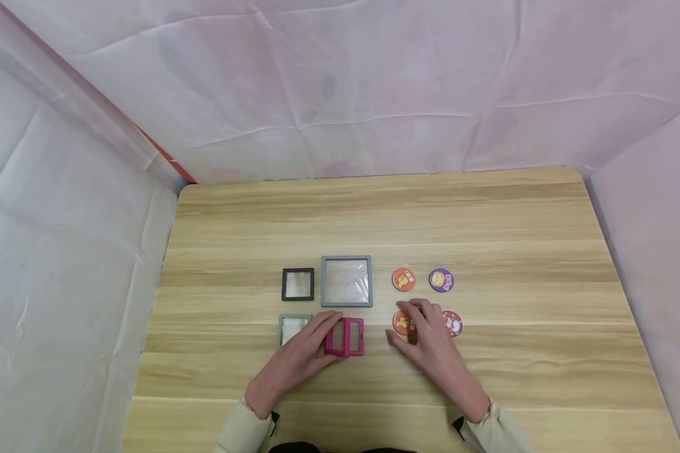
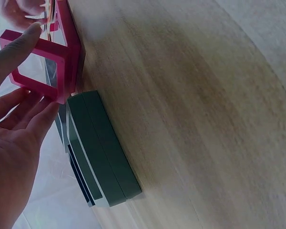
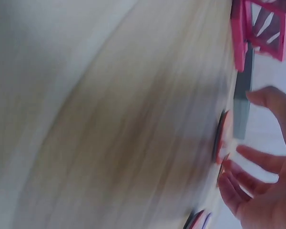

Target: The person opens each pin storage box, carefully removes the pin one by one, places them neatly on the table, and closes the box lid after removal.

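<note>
My left hand [image 1: 299, 357] grips a small pink display frame [image 1: 347, 337] that stands hinged apart, one half raised. In the left wrist view, the thumb and fingertips pinch the raised half of the frame [image 2: 63, 76]. My right hand [image 1: 435, 346] hovers over an orange round badge [image 1: 398, 323], thumb and fingers spread with nothing between them. A red badge [image 1: 454, 323] with a cartoon picture is partly covered by that hand. Beside the left hand lies a grey-green frame [image 1: 286, 322], half hidden by it.
Behind the hands lie a black square frame [image 1: 284, 284], a larger grey frame [image 1: 347, 258] with a clear film, another orange badge [image 1: 403, 279] and a purple badge [image 1: 441, 280]. The wooden table [image 1: 521, 264] is bordered by pale cloth walls [image 1: 374, 82].
</note>
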Action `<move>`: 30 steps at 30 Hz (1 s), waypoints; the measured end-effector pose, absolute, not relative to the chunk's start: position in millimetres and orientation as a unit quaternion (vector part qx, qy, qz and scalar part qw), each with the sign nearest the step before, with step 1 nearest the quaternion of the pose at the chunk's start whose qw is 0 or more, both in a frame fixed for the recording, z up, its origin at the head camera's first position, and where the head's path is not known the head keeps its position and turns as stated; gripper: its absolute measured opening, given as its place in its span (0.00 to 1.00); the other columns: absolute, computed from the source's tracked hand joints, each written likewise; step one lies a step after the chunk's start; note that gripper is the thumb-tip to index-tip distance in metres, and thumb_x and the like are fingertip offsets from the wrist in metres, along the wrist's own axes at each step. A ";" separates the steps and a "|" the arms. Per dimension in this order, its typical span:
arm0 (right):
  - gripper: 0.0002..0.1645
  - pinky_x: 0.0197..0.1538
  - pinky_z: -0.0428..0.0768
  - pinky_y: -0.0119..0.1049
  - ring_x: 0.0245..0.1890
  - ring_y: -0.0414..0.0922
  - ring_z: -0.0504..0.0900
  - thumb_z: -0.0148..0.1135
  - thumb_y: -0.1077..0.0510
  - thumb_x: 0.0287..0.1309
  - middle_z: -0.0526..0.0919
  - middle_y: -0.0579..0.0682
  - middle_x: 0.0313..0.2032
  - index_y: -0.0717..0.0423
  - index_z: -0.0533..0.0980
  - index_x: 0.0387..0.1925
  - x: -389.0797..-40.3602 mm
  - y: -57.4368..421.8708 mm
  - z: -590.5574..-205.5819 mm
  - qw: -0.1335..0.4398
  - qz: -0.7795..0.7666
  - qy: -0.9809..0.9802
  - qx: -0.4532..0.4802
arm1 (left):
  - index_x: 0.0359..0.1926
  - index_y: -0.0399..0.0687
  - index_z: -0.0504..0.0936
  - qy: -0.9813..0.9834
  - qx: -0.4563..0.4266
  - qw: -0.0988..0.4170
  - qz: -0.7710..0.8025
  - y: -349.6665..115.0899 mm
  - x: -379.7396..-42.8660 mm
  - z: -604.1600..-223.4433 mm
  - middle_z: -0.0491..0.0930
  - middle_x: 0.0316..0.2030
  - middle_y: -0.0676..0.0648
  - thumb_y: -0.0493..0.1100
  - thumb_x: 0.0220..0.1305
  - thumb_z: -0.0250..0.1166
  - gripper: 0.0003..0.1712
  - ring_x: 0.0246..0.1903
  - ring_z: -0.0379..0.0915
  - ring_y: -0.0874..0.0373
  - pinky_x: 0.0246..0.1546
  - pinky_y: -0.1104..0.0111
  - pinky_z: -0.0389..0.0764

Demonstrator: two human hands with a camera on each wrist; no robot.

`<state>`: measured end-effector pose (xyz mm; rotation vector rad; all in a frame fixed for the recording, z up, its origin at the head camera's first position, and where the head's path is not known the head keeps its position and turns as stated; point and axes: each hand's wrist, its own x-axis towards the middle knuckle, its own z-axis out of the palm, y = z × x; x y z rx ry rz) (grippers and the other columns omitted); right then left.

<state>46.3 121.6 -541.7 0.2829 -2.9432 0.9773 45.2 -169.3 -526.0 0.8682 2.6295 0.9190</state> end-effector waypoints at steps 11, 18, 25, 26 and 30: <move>0.21 0.48 0.88 0.45 0.47 0.46 0.80 0.76 0.57 0.54 0.86 0.52 0.46 0.60 0.84 0.48 54.1 89.8 -531.2 0.012 0.365 -0.925 0.106 | 0.74 0.43 0.67 0.896 0.288 0.110 0.321 -166.0 44.5 -528.4 0.71 0.68 0.48 0.46 0.54 0.78 0.49 0.66 0.72 0.55 0.65 0.65 0.80; 0.17 0.49 0.88 0.43 0.47 0.45 0.82 0.74 0.57 0.57 0.87 0.51 0.45 0.58 0.84 0.48 56.7 75.1 -532.4 -0.001 0.369 -0.921 0.124 | 0.73 0.42 0.68 0.888 0.286 0.101 0.345 -162.5 45.1 -531.9 0.71 0.67 0.47 0.44 0.53 0.79 0.48 0.65 0.71 0.55 0.64 0.63 0.81; 0.19 0.48 0.88 0.40 0.48 0.43 0.81 0.72 0.59 0.58 0.87 0.50 0.47 0.58 0.83 0.51 57.8 66.0 -531.2 0.000 0.377 -0.917 0.128 | 0.73 0.42 0.68 0.889 0.290 0.092 0.343 -161.5 45.0 -533.8 0.71 0.66 0.47 0.44 0.53 0.79 0.48 0.65 0.71 0.56 0.63 0.64 0.82; 0.20 0.49 0.88 0.41 0.49 0.43 0.81 0.72 0.59 0.59 0.87 0.50 0.48 0.58 0.83 0.52 57.7 65.0 -530.8 -0.001 0.379 -0.917 0.125 | 0.73 0.42 0.68 0.889 0.291 0.091 0.343 -161.4 45.0 -533.8 0.71 0.67 0.47 0.44 0.53 0.79 0.48 0.65 0.71 0.56 0.63 0.65 0.82; 0.22 0.52 0.88 0.41 0.51 0.43 0.82 0.70 0.58 0.62 0.87 0.50 0.52 0.59 0.81 0.56 56.9 60.4 -526.8 -0.012 0.389 -0.914 0.112 | 0.73 0.42 0.68 0.888 0.293 0.088 0.343 -161.6 45.1 -534.2 0.71 0.67 0.47 0.44 0.53 0.79 0.48 0.65 0.71 0.56 0.64 0.64 0.82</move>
